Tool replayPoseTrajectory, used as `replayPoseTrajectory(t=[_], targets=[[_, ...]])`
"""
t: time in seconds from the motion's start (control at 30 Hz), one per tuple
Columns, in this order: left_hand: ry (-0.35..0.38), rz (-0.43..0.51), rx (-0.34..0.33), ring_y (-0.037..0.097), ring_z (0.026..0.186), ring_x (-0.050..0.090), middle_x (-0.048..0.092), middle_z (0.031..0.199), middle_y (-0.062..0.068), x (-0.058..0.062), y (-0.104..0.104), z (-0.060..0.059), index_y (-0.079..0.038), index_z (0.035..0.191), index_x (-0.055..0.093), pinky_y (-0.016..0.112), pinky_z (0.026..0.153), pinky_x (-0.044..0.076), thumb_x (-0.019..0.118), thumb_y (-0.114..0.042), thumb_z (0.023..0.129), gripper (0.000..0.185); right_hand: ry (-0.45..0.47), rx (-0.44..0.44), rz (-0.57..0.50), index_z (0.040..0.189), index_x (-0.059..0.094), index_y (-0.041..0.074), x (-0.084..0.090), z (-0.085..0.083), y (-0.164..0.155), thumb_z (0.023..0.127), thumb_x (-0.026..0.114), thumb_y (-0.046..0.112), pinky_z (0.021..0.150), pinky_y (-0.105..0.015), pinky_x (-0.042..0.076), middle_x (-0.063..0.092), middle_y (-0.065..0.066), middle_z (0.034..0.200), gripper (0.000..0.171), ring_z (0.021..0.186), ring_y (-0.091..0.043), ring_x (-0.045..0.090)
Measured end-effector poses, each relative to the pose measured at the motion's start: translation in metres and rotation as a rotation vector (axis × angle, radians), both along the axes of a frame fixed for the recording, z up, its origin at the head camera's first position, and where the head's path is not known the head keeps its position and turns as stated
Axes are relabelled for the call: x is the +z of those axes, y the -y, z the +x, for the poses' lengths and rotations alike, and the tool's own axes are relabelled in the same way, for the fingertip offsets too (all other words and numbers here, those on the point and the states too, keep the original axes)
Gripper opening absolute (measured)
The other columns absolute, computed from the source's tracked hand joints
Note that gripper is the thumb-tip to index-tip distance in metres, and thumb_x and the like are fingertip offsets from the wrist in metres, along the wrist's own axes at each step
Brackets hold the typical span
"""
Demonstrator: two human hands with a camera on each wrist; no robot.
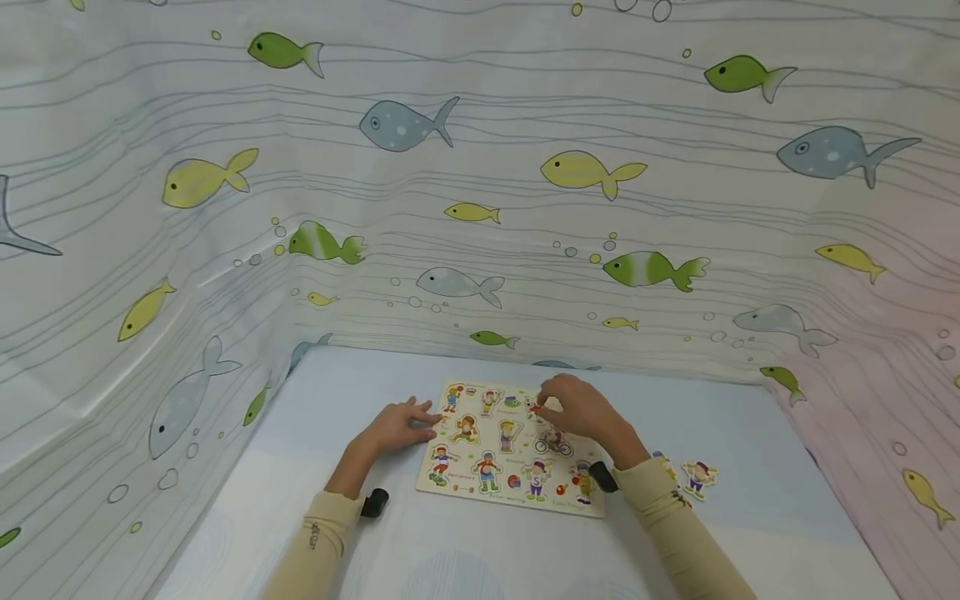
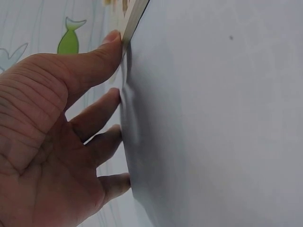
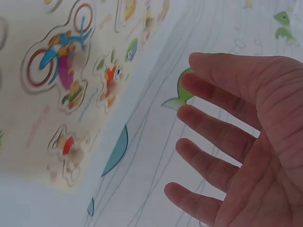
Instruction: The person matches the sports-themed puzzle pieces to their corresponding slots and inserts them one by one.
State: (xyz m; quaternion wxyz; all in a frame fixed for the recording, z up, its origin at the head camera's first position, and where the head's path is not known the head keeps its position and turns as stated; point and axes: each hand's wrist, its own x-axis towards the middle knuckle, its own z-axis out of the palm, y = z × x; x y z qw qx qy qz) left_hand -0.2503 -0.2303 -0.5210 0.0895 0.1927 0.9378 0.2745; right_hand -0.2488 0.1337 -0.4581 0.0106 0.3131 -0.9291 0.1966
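A cream wooden puzzle board (image 1: 486, 446) with little sports figures lies on the table. At its left edge is my left hand (image 1: 399, 425), fingers spread. In the left wrist view the thumb (image 2: 111, 49) touches the board's edge, while the other fingertips rest at the table surface. My right hand (image 1: 583, 410) hovers over the board's upper right corner, covering part of it. Its fingers (image 3: 213, 127) are loosely bent with nothing between them in the right wrist view. Below that hand, a cyclist piece (image 1: 553, 445) sits in the board.
A loose baseball figure piece (image 1: 699, 479) lies on the table (image 1: 757, 442) right of the board. Another piece (image 1: 663, 463) is partly hidden by the right sleeve. Fish-patterned sheeting (image 1: 517, 275) rises behind the table and at both sides. Each wrist carries a black camera (image 1: 375, 503).
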Motion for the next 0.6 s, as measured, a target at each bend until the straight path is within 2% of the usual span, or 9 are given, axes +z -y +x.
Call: replayPoseTrajectory(t=[0.2,0.37,0.6], targets=[[-0.018,-0.018,-0.001,0.046,0.139,0.031,0.049,0.144,0.015,0.000,-0.002,-0.002,-0.013,0.124,0.070,0.065,0.112,0.021,0.071,-0.030,0.091,0.037,-0.004,-0.033,-0.002,0.102,0.072,0.008,-0.001,0.011,-0.027,0.090,0.073,0.017,0.087,-0.047,0.051,0.065,-0.005,0.110,0.015,0.107,-0.027,0.059],[-0.017,-0.011,-0.015,0.047,0.139,0.031,0.049,0.144,0.016,-0.001,-0.002,-0.004,-0.013,0.124,0.069,0.066,0.111,0.020,0.071,-0.030,0.091,0.037,-0.010,-0.070,-0.003,0.099,0.073,0.010,0.000,0.018,-0.050,0.089,0.074,0.015,0.093,-0.052,0.049,0.065,-0.010,0.116,0.012,0.114,-0.032,0.057],[-0.032,-0.012,-0.024,0.050,0.137,0.033,0.050,0.143,0.018,-0.001,-0.002,-0.001,-0.012,0.123,0.070,0.065,0.110,0.025,0.072,-0.030,0.090,0.038,0.013,-0.124,0.009,0.100,0.072,0.012,0.002,0.025,-0.074,0.090,0.074,0.018,0.101,-0.058,0.042,0.062,-0.016,0.125,0.012,0.125,-0.039,0.051]])
